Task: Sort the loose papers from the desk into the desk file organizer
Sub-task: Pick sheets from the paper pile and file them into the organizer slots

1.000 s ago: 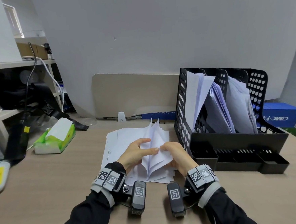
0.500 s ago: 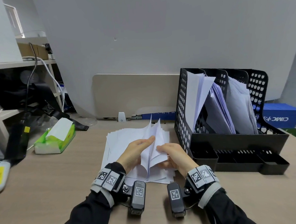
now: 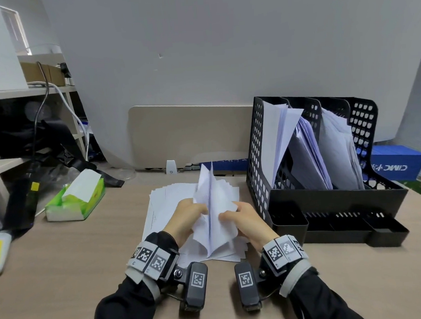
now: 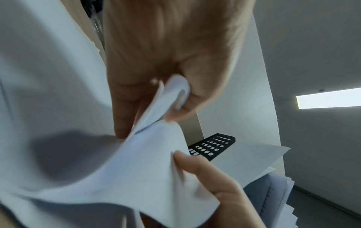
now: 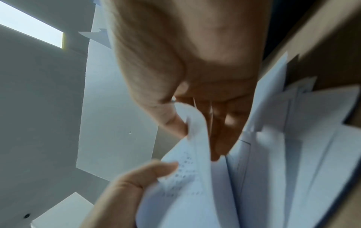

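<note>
Both the left hand [image 3: 183, 217] and right hand [image 3: 246, 219] pinch upright sheets [image 3: 214, 209] (fingers curled) at centre frame above the bench [image 3: 61, 257].

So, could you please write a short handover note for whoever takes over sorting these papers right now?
Left hand: pinching the lifted sheets from the left.
Right hand: gripping the same sheets from the right.
The sheets stand on edge above the loose stack on the desk.
File organizer stands to the right; all three slots already hold papers.
Left: file the held sheets, then the remaining stack.
</note>
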`<control>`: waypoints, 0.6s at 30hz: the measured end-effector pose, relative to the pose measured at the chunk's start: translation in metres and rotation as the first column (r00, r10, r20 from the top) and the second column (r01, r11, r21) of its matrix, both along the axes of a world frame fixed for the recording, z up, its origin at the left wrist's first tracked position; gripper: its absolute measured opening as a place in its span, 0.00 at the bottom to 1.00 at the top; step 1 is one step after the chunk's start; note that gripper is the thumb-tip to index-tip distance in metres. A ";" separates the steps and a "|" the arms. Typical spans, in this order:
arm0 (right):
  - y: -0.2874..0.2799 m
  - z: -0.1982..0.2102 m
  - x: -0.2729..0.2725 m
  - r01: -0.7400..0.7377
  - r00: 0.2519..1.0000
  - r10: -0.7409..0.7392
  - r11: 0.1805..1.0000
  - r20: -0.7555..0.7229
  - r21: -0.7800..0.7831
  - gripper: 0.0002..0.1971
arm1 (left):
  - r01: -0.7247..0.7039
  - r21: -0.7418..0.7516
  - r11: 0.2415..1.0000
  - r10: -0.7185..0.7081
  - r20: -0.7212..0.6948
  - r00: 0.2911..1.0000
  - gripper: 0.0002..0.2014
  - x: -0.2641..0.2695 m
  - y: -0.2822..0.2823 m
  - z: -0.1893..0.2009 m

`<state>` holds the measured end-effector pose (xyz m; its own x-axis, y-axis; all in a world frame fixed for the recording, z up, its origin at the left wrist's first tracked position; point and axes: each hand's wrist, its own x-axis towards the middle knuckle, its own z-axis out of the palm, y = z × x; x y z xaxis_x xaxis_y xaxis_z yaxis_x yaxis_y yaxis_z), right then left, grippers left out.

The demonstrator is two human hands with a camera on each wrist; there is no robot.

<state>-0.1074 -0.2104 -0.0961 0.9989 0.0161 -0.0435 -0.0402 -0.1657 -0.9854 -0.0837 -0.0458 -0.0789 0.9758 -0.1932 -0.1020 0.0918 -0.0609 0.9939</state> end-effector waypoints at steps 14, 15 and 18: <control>-0.013 0.004 0.002 0.296 0.951 -0.304 0.949 0.060 0.111 0.26 | -0.327 -0.198 0.924 0.316 -0.085 0.945 0.05 0.021 0.029 -0.006; -0.012 0.003 0.004 0.317 0.940 -0.328 0.941 0.093 0.116 0.27 | -0.291 -0.244 0.925 0.280 -0.080 0.957 0.05 0.019 0.029 -0.002; -0.009 0.005 0.005 0.328 0.923 -0.359 0.924 0.142 0.198 0.25 | -0.117 -0.484 0.867 0.098 -0.064 0.993 0.15 0.015 0.032 0.009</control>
<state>-0.1022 -0.2190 -0.0912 0.9358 -0.3374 0.1027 0.1074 -0.0045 -0.9942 -0.0687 -0.0139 -0.0700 0.9909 -0.1213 -0.0580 0.1062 0.4415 0.8909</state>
